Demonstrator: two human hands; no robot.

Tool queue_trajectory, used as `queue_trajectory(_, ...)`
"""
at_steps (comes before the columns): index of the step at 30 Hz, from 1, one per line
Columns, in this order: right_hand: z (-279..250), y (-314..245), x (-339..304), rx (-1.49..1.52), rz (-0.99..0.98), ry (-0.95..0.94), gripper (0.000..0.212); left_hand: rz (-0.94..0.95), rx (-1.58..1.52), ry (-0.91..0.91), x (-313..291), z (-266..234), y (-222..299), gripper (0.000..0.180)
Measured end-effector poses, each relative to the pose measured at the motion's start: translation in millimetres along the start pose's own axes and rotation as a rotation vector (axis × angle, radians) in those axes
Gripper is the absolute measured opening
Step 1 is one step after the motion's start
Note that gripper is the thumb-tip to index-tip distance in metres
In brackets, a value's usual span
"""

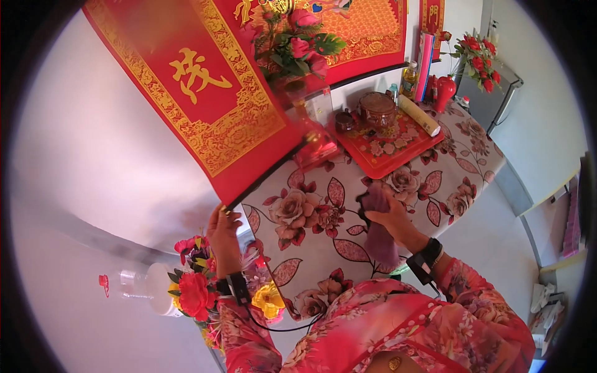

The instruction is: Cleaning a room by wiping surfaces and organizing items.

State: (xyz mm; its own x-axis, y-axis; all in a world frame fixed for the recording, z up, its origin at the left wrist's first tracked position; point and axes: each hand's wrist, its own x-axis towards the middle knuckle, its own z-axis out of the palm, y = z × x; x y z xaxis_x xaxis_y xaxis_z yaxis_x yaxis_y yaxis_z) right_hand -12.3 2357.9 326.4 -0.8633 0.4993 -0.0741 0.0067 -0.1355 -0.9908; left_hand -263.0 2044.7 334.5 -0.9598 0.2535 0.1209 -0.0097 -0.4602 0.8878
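My left hand [223, 233] is closed at the lower left corner of a red hanging scroll [199, 93] with gold patterns, its fingers on the end of the dark bottom rod. The scroll is tilted, its lower edge slanting over the table's left side. In my right hand [395, 221] is a bunched purple cloth [380, 239], which hangs down over the flowered tablecloth [336, 248]. A clear box with a red base [317, 149] stands just right of the scroll's lower part, partly covered by it.
On a red tray [379, 163] at the back are a brown lidded pot [377, 110] and a yellowish roll [420, 116]. Beside it stands a red vase [444, 93] with red flowers. Artificial flowers [198, 295] and a large clear bottle [146, 287] are at the lower left.
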Motion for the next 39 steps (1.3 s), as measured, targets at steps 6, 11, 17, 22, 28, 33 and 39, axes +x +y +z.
queue_trajectory(6,-38.8,46.9,-14.9,0.156,0.085,0.134,0.053,0.011,0.065,0.090,68.9,-62.5,-5.4,0.028)
queue_trajectory(11,-40.5,51.1,-16.6,0.185,0.095,0.163,0.046,-0.019,0.101,0.215,117.1,-78.8,-15.8,0.025)
queue_trajectory(17,-31.9,50.1,-13.7,0.188,0.068,0.211,0.044,-0.006,0.182,0.211,161.0,-71.1,-37.8,0.027)
queue_trajectory(22,-20.4,35.2,-14.7,0.206,0.112,0.265,0.044,0.041,0.162,0.234,172.3,-73.4,-49.8,0.028)
queue_trajectory(28,-29.5,61.3,-9.4,0.185,0.194,0.272,0.050,0.057,0.169,0.250,187.1,-86.6,-38.3,0.031)
queue_trajectory(33,-19.8,73.7,-3.9,0.079,0.210,0.303,0.041,0.050,0.243,0.288,212.1,-92.7,-24.0,0.031)
queue_trajectory(39,-18.2,92.4,-8.2,-0.070,0.134,0.276,0.047,0.106,0.227,0.321,245.1,-88.0,-15.6,0.032)
